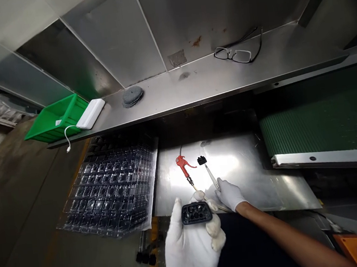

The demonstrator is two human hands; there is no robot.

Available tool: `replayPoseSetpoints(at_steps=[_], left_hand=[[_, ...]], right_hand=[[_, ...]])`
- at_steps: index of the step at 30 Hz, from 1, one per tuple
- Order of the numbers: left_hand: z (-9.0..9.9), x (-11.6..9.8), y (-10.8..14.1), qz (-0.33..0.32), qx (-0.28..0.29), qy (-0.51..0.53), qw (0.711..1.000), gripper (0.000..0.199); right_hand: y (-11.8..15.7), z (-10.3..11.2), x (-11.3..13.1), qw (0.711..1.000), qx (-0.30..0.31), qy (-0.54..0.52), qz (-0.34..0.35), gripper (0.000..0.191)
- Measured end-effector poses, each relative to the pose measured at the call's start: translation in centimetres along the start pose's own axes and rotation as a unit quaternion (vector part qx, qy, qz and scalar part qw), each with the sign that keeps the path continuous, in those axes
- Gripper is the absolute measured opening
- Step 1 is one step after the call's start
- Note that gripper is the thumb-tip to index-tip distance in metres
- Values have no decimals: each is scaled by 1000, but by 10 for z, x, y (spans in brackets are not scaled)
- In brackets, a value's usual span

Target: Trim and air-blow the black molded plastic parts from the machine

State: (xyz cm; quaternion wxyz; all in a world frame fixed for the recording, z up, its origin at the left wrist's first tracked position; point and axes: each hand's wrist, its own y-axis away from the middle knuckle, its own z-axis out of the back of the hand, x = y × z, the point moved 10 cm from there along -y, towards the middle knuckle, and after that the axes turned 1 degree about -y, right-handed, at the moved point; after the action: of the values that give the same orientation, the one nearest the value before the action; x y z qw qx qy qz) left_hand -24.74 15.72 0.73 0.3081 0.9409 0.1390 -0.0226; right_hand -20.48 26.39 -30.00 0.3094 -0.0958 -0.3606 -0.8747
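My left hand (193,246), in a white glove, is close to the camera with its palm up. Its fingers close round a black oval plastic part (196,213) with several round recesses facing me. My right hand (230,194), gloved too, grips a slim white tapered tool (212,176) that looks like tweezers. At the tool's far tip is a small black block (202,160); I cannot tell whether the tip holds it or only touches it. Left of the block, a red air blow gun (182,165) lies on the metal worktop (247,151).
Stacked clear trays of black parts (108,192) stand at the left. Above the worktop runs a metal shelf (174,91) with glasses (234,55), grey round pads (132,96), a white device (91,113) and a green bin (55,118). A green conveyor belt (320,123) is at the right.
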Motion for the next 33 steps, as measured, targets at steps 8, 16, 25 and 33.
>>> replayPoseSetpoints(at_steps=[8,16,25,33], left_hand=[[18,-39,3,63,19,14,998,43],[42,-76,1,108,41,26,993,37],[50,-101,-5,113,40,33,992,35],[46,-107,-16,116,19,21,993,32]], right_hand=[[3,-10,4,998,-24,5,-61,39],[4,-19,5,993,-31,21,-111,42],[-3,-20,6,989,-33,9,-145,42],[-7,-19,4,988,-29,9,-151,43]])
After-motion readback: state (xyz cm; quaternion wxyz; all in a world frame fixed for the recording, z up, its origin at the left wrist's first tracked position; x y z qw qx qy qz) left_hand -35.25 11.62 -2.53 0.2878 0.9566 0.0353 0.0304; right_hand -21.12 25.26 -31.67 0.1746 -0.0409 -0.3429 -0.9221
